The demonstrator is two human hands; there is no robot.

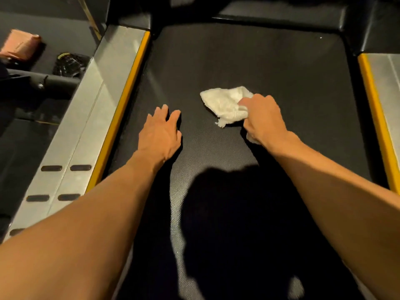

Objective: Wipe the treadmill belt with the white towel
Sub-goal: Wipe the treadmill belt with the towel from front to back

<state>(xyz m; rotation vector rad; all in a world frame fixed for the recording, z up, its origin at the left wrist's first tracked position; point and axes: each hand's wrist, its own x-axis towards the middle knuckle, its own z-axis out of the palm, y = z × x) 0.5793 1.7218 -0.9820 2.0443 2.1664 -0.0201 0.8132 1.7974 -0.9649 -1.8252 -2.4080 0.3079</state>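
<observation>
- Towel [225, 105]: white and bunched, lying on the belt [259, 68] near its middle, slightly right of centre. Most of it fans out ahead and to the left of the right hand, and a small corner shows behind the hand near the wrist.
- Right hand [263, 118]: fingers curled round a gathered fold of the towel, knuckles up. Bunching the cloth probably gives a firm pad that can be pushed across the belt without slipping free.
- Belt: dark, finely textured, running away from the viewer. The far part ahead of the towel and both margins look open to a stroke.
- Left hand [161, 132]: fingers straight and slightly spread, holding nothing, palm down on or just above the belt, left of the towel and apart from it. It likely braces the leaning body.
- Shadow [227, 213]: the person's own, darkening the near belt, so dirt there is hard to judge.
- Yellow strips [127, 94] and silver side rails [86, 118]: these border the belt on both sides and limit sideways strokes.
- Hood [281, 16]: black, closing off the far end of the belt.
- Pink bag [19, 45] and a dark object [69, 64]: on the floor beyond the left rail, well clear of the work.
</observation>
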